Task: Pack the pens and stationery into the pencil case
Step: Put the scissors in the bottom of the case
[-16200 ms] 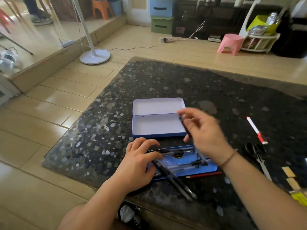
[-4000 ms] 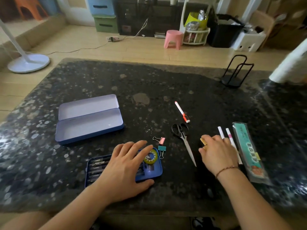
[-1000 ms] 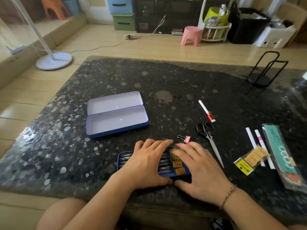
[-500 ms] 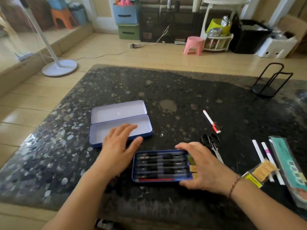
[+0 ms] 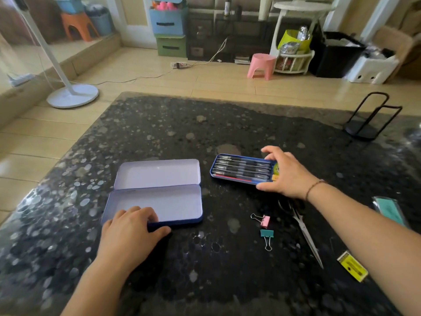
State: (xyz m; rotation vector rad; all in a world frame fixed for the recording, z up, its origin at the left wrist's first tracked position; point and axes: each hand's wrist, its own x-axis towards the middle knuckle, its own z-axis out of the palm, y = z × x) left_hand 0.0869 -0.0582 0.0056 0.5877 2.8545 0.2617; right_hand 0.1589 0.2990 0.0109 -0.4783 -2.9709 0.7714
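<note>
Head view: my right hand clamps the filled pen tray mid-table; left hand pinches the open pencil case front rim.

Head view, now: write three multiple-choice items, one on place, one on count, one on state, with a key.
1. The tray of pens sits where, relative to the open case?
A. inside it
B. to its right
C. on its lid

2. How many binder clips lie on the table?
A. two
B. four
C. none

3. The right hand is:
A. flat on the table
B. gripping the tray's end
C. holding scissors

Key: B, the tray lies apart, rightward; A, a pink clip and a teal clip; B, fingers wrap the tray's end.
</note>
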